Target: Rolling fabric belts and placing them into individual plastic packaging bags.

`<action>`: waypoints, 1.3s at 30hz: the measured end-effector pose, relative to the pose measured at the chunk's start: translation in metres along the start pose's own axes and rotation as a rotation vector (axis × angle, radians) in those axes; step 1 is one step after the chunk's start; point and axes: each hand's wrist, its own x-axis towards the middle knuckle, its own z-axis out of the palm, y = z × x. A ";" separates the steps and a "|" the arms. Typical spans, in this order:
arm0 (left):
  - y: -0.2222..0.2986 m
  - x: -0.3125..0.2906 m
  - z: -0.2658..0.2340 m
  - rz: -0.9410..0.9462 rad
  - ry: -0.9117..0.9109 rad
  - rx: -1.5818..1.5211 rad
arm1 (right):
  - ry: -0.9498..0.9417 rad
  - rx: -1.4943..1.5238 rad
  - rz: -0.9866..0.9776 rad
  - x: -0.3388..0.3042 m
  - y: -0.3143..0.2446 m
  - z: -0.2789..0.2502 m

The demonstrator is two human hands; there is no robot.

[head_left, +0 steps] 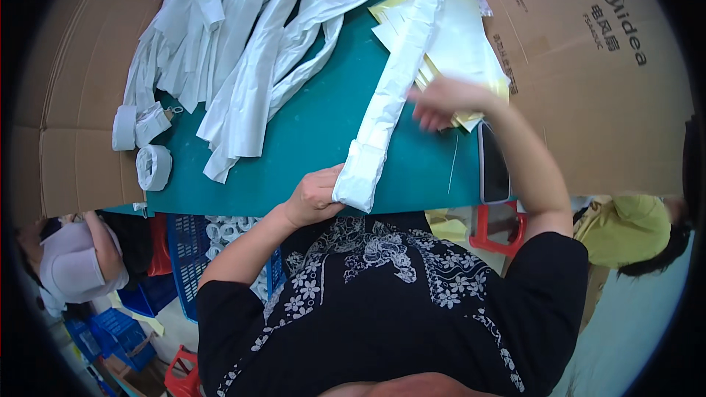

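Observation:
A long, flat white wrapped strip lies slanted across the green table, its thicker, folded lower end near the front edge. My left hand grips that lower end from the left, some fingers hidden behind it. Beside the strip's right side is my right hand, blurred by motion, with its fingers partly curled; whether it holds anything is unclear. Under and beyond it lies a stack of white sheets with yellow edges, partly beneath the strip's far end.
Many loose white strips are heaped at the far left. Several white rolls, one with a metal clasp, sit below them. A phone lies at the right edge. Cardboard walls flank the table. Blue baskets stand below; two people are nearby.

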 end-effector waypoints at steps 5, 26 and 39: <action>0.007 0.002 0.006 0.031 -0.144 -0.055 | -0.076 1.098 -0.023 0.019 0.054 0.116; -0.002 0.072 0.013 -1.249 -0.156 -0.799 | 0.048 1.229 -0.566 0.029 0.064 0.169; 0.012 0.028 0.002 -0.329 -0.159 -0.235 | 0.081 1.517 -0.332 0.017 0.046 0.171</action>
